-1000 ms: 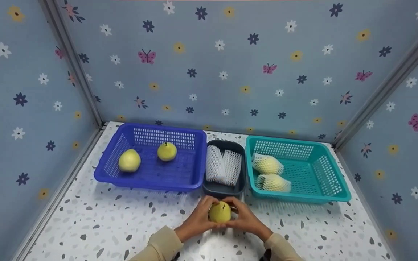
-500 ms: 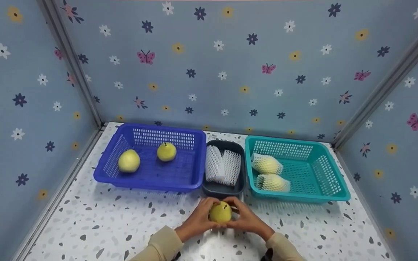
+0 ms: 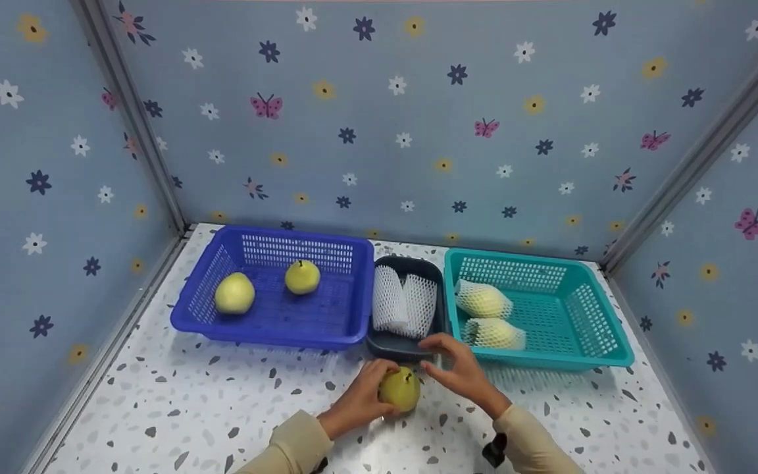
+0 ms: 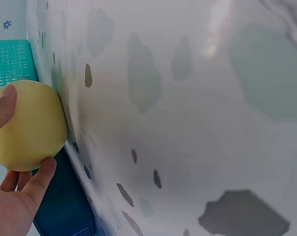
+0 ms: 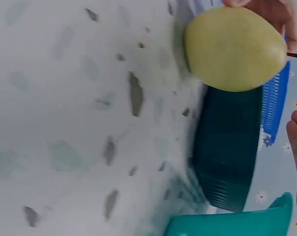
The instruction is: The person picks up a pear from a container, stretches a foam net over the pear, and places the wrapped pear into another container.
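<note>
A yellow-green pear (image 3: 400, 390) with a dark stem stands on the speckled table, in front of the dark box. My left hand (image 3: 364, 397) grips it from the left, thumb and fingers curved round its side; the left wrist view shows the same pear (image 4: 33, 128) between them. Apart from the pear, to its right, my right hand (image 3: 461, 372) holds nothing, its fingers loosely bent near the front rim of the dark box (image 3: 397, 343). White foam net sleeves (image 3: 389, 299) lie inside that box.
At left, a blue basket (image 3: 280, 334) contains two bare pears (image 3: 235, 293). A teal basket (image 3: 550, 359) at right holds two pears in foam nets (image 3: 485, 300). Flower-patterned walls (image 3: 379, 131) enclose the table (image 3: 221, 408) at the back and sides.
My right hand has let go of the pear and moved up and right, toward the dark box. My left hand keeps its grip, and the pear has barely moved.
</note>
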